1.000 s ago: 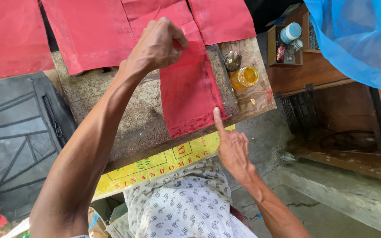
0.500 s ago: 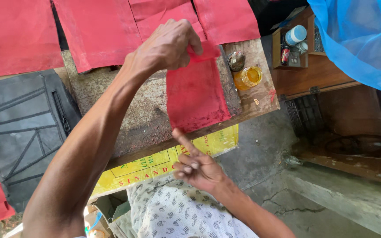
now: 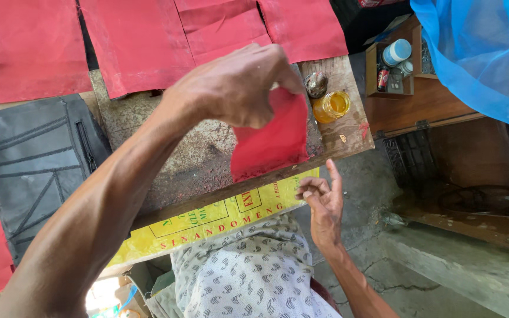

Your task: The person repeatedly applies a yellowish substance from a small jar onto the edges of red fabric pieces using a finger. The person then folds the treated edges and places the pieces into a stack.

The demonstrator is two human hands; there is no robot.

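The left hand [image 3: 237, 88] pinched the top edge of a red leather piece [image 3: 275, 141] lying on the worn wooden workbench [image 3: 349, 126] beside a jar of yellow glue [image 3: 332, 106], while the right hand [image 3: 324, 203] hovered empty below the bench edge, fingers loosely curled.

L hand [image 3: 237, 88] pinched, arm outstretched; R hand [image 3: 323, 203] loosely curled, empty.

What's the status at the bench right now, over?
Left hand pinching the red sheet, lifting it off the stained worktop. Right hand free below the bench edge, fingers curled. Small jar of yellow liquid close beside the sheet.
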